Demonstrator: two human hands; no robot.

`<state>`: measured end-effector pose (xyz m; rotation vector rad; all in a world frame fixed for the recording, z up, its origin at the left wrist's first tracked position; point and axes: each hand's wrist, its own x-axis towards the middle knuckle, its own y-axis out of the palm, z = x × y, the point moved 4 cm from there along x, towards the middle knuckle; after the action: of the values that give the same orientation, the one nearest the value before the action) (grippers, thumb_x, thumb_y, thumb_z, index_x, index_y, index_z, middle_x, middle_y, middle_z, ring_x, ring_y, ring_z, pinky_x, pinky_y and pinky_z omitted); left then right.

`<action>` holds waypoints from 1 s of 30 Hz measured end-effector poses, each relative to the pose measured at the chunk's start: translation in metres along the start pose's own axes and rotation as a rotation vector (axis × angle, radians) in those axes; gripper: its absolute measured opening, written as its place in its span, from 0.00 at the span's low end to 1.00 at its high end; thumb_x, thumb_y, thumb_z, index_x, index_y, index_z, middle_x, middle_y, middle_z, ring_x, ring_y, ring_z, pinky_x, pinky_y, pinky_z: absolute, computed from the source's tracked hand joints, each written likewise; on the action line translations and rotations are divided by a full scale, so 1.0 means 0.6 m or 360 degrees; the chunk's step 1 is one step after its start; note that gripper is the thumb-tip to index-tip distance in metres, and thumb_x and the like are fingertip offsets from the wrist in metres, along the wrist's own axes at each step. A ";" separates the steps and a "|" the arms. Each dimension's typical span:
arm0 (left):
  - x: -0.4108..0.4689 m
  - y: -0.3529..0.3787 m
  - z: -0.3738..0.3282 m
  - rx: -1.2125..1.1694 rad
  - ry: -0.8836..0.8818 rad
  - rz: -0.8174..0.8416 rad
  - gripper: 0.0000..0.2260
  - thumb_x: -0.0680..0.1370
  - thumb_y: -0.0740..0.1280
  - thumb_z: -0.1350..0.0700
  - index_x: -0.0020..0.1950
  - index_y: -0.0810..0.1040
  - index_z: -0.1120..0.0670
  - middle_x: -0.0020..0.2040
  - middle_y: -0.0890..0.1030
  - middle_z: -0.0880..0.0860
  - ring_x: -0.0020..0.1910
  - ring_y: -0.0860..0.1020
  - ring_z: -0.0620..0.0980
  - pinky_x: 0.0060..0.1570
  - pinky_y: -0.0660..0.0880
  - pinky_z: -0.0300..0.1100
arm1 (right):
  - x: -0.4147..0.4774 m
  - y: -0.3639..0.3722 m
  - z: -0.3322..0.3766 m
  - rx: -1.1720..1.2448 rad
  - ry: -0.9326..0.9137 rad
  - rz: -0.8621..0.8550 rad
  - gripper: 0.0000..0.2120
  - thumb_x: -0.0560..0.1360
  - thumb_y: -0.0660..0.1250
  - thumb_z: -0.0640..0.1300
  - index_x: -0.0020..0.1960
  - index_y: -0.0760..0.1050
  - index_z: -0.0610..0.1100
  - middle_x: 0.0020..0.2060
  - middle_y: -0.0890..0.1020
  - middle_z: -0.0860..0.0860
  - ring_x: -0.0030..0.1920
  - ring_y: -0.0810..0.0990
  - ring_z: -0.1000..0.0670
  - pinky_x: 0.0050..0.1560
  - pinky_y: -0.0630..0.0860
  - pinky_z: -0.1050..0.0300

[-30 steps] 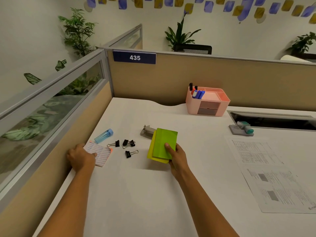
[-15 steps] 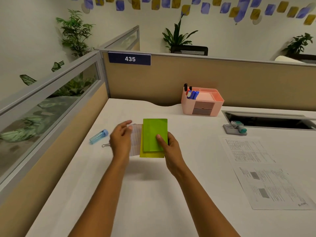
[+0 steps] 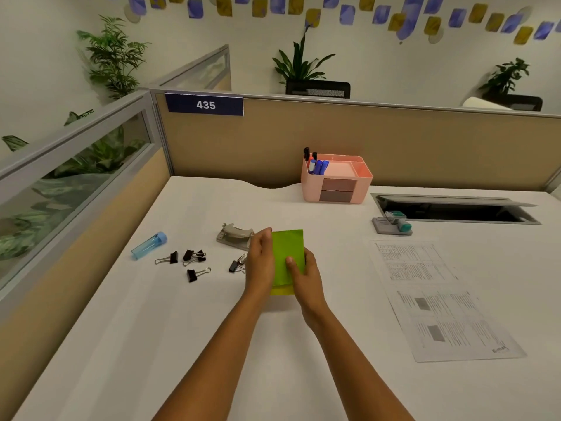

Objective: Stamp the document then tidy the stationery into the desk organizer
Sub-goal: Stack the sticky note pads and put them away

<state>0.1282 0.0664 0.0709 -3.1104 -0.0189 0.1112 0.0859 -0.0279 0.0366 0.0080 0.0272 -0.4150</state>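
Note:
Both my hands hold a stack of sticky-note pads (image 3: 287,253), green on top and yellow beneath, above the middle of the desk. My left hand (image 3: 261,262) grips its left edge and my right hand (image 3: 306,278) grips the right side with the thumb on top. The white lined pad taken earlier is hidden in the stack. The pink desk organizer (image 3: 361,177) stands at the back with pens (image 3: 317,165) in it. The printed document (image 3: 437,299) lies at the right, with the stamp (image 3: 397,221) on its grey pad behind it.
Several black binder clips (image 3: 194,262) lie scattered left of my hands, one (image 3: 236,265) right beside my left hand. A blue tube (image 3: 148,246) lies further left and a grey hole punch (image 3: 235,235) behind my left hand. A cable slot (image 3: 455,209) opens at back right.
My left hand picked the white lined pad from the desk's left edge and brought it to the green and yellow pads. Both hands now hold the stack together.

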 end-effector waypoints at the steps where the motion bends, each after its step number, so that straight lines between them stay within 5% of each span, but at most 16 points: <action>1: -0.003 0.011 0.001 0.0038 0.0049 0.0051 0.14 0.80 0.55 0.49 0.64 0.69 0.50 0.60 0.74 0.51 0.58 0.73 0.52 0.56 0.72 0.46 | 0.001 -0.005 0.002 -0.0003 -0.0027 -0.0013 0.14 0.79 0.59 0.44 0.64 0.66 0.46 0.57 0.75 0.49 0.53 0.76 0.52 0.47 0.75 0.65; 4: -0.011 0.034 0.004 0.0087 0.0193 0.0207 0.16 0.80 0.56 0.55 0.68 0.63 0.50 0.64 0.70 0.52 0.58 0.72 0.50 0.54 0.74 0.44 | 0.004 -0.022 0.009 -0.0011 -0.0108 -0.0040 0.10 0.80 0.58 0.43 0.61 0.64 0.47 0.54 0.74 0.51 0.50 0.76 0.55 0.46 0.74 0.66; 10: -0.022 0.040 0.033 0.0088 0.0435 0.0270 0.16 0.79 0.59 0.60 0.66 0.64 0.52 0.58 0.72 0.50 0.55 0.72 0.44 0.46 0.72 0.23 | 0.003 -0.047 0.000 -0.0197 -0.0235 0.0087 0.15 0.79 0.59 0.42 0.63 0.61 0.54 0.55 0.69 0.64 0.56 0.72 0.59 0.54 0.74 0.65; 15: -0.027 0.040 0.069 0.0169 0.0373 0.0280 0.16 0.79 0.58 0.63 0.67 0.64 0.54 0.60 0.70 0.48 0.59 0.70 0.44 0.49 0.67 0.17 | 0.003 -0.060 -0.021 -0.0265 -0.0190 0.0127 0.15 0.80 0.57 0.37 0.61 0.61 0.52 0.55 0.71 0.56 0.54 0.72 0.58 0.47 0.72 0.76; 20: -0.017 0.042 0.081 0.0286 0.0315 0.0248 0.11 0.80 0.55 0.62 0.63 0.67 0.58 0.54 0.74 0.51 0.54 0.73 0.49 0.41 0.67 0.25 | 0.019 -0.071 -0.023 -0.0441 -0.0216 0.0103 0.11 0.78 0.60 0.37 0.55 0.66 0.50 0.45 0.76 0.57 0.48 0.75 0.51 0.43 0.72 0.68; 25: 0.004 0.056 0.066 0.0306 0.0300 0.0414 0.14 0.81 0.53 0.59 0.67 0.63 0.55 0.59 0.72 0.52 0.55 0.72 0.49 0.44 0.71 0.29 | 0.045 -0.087 0.024 -0.0634 -0.0426 0.0238 0.22 0.77 0.61 0.37 0.67 0.60 0.53 0.52 0.74 0.55 0.51 0.76 0.57 0.48 0.75 0.71; 30: 0.022 0.073 0.046 0.0277 0.0279 0.0518 0.17 0.81 0.51 0.60 0.71 0.60 0.53 0.65 0.68 0.53 0.60 0.69 0.49 0.54 0.70 0.41 | 0.072 -0.091 0.057 -0.1053 -0.0620 0.0491 0.20 0.79 0.57 0.37 0.70 0.64 0.46 0.61 0.74 0.48 0.57 0.71 0.55 0.59 0.68 0.65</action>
<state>0.1401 0.0234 0.0410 -2.9084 0.4742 -0.1457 0.1044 -0.0960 0.0694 -0.7123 -0.2194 -0.0783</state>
